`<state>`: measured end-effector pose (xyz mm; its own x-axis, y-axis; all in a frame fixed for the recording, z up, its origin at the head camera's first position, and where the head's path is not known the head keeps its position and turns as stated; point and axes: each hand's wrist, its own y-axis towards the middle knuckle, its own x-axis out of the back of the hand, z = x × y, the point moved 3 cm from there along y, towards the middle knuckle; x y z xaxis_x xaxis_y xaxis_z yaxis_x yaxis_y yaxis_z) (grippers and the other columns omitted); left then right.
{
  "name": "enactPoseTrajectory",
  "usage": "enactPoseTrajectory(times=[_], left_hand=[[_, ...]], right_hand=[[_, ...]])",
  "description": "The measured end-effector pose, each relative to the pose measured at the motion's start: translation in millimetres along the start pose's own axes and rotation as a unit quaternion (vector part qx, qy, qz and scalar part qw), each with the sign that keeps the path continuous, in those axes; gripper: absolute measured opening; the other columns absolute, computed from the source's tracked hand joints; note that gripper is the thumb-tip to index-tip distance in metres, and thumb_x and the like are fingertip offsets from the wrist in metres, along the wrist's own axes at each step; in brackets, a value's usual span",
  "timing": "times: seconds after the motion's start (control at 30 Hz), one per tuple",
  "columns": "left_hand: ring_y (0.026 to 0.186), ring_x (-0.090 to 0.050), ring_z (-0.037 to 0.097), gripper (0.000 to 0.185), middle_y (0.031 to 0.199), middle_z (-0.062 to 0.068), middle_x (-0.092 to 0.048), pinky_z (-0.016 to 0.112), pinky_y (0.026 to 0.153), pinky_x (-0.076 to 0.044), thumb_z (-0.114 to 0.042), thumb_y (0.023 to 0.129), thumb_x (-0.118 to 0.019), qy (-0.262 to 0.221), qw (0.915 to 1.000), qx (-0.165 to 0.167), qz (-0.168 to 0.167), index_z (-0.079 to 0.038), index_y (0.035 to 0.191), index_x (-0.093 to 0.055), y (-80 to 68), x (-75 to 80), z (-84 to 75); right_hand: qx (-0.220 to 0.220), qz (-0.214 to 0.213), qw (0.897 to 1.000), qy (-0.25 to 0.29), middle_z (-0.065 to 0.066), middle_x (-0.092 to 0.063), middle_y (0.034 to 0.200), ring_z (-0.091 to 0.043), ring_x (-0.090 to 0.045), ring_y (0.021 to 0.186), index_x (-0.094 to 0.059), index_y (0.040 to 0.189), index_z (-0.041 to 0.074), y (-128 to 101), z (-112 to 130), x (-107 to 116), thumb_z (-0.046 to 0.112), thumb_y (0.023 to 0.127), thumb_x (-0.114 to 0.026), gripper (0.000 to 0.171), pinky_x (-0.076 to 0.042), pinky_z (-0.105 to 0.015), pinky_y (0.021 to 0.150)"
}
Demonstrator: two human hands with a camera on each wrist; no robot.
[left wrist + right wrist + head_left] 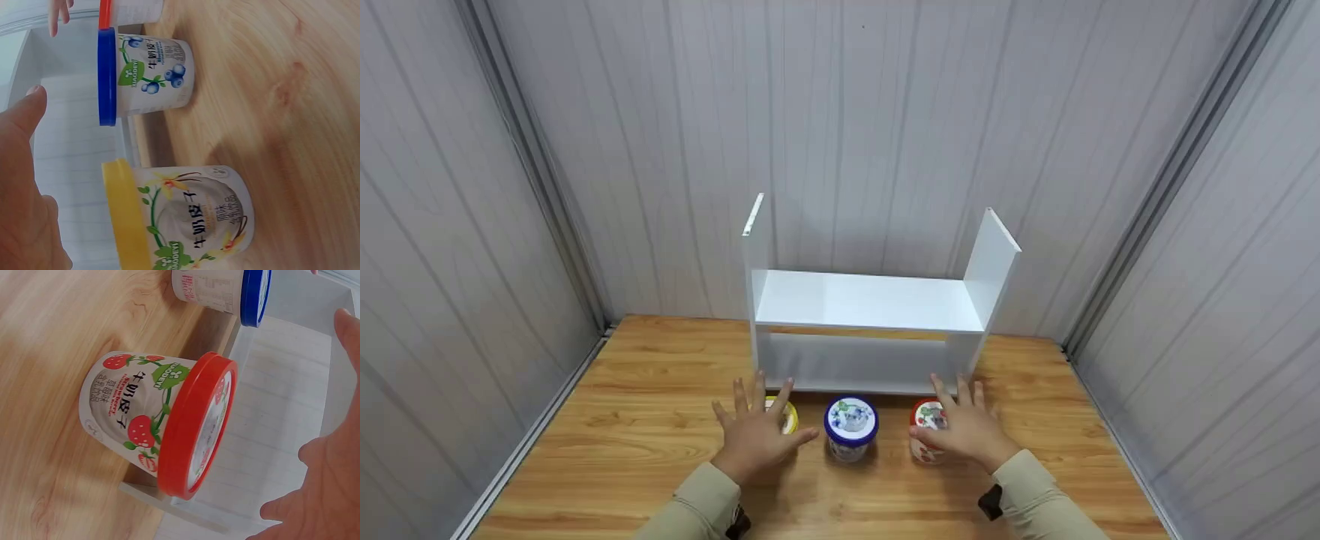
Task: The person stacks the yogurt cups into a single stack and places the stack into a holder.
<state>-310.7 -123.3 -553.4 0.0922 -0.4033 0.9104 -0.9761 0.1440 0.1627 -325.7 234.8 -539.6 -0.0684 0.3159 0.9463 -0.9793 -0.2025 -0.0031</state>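
Note:
Three lidded paper tubs stand upright in a row on the wooden table. My left hand (pixel 757 436), fingers spread, is over the yellow-lidded tub (pixel 194 216) and partly hides it in the head view. The blue-lidded tub (pixel 851 426), printed with blueberries, stands in the middle between both hands. On the right is the red-lidded strawberry tub (pixel 140 405), with my right hand (pixel 969 435) spread above it, thumb across its lid in the head view. Both wrist views show the fingers straight and holding nothing; whether they touch the lids, I cannot tell.
Right behind the tubs stands a white two-tier shelf (pixel 870 300) with upright side panels and no top board. The wooden table (pixel 645 420) extends to either side. Grey panelled walls (pixel 840 135) enclose the table at the back, left and right.

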Motion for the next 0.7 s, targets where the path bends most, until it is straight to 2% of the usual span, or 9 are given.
enactPoseTrajectory(times=[0.13,0.3,0.4,0.5,0.57,0.7], left_hand=[[0.147,0.006,0.058,0.103,0.167,0.024,-0.007,0.085,0.102,0.009,-0.088,0.078,-0.05,0.0,1.0,0.001,0.003,-0.028,0.16,-0.032,2.3,-2.3,-4.6],[0.147,0.005,0.057,0.108,0.167,0.025,-0.005,0.084,0.105,0.005,-0.091,0.075,-0.05,-0.011,0.9999,0.007,0.006,-0.029,0.161,-0.029,9.5,-7.1,-5.8],[0.149,-0.002,0.056,0.11,0.166,0.025,-0.006,0.081,0.11,-0.004,-0.089,0.075,-0.055,-0.03,0.9993,0.023,-0.008,-0.027,0.161,-0.028,13.1,-10.5,0.9],[0.149,-0.011,0.054,0.111,0.166,0.026,-0.01,0.075,0.114,-0.013,-0.083,0.076,-0.063,-0.074,0.9959,0.041,-0.031,-0.022,0.162,-0.027,14.6,-14.0,10.5],[0.146,-0.019,0.055,0.11,0.164,0.028,-0.014,0.074,0.114,-0.02,-0.077,0.078,-0.068,-0.11,0.9915,0.048,-0.049,-0.018,0.162,-0.027,13.1,-15.9,16.6],[0.14,-0.031,0.057,0.101,0.162,0.03,-0.021,0.073,0.108,-0.032,-0.063,0.083,-0.073,-0.174,0.9797,0.058,-0.082,-0.016,0.161,-0.028,7.1,-23.4,26.0]], right_hand=[[-0.006,0.002,1.0,-0.002,-0.035,-0.011,0.162,-0.062,-0.005,0.145,-0.02,0.163,0.02,-2,-4,5,0.083,0.079,-0.058,0.113,-0.007,-0.087,0.103],[-0.002,-0.02,1.0,0.011,-0.036,-0.015,0.16,-0.062,-0.008,0.145,-0.015,0.164,0.017,1,-17,10,0.081,0.078,-0.062,0.117,-0.008,-0.086,0.105],[0.006,-0.046,0.997,0.062,-0.033,-0.02,0.16,-0.057,-0.014,0.146,-0.013,0.164,0.013,4,-25,8,0.075,0.078,-0.068,0.119,-0.014,-0.08,0.11],[0.008,-0.073,0.988,0.137,-0.03,-0.024,0.16,-0.052,-0.027,0.144,-0.013,0.163,0.009,8,-33,3,0.066,0.079,-0.076,0.119,-0.027,-0.071,0.112],[0.001,-0.089,0.98,0.179,-0.028,-0.028,0.16,-0.048,-0.036,0.141,-0.015,0.162,0.008,8,-38,-2,0.06,0.08,-0.079,0.116,-0.036,-0.066,0.11],[-0.006,-0.12,0.966,0.229,-0.028,-0.035,0.156,-0.046,-0.041,0.139,-0.02,0.16,0.003,7,-49,-14,0.05,0.083,-0.081,0.109,-0.038,-0.063,0.11]])
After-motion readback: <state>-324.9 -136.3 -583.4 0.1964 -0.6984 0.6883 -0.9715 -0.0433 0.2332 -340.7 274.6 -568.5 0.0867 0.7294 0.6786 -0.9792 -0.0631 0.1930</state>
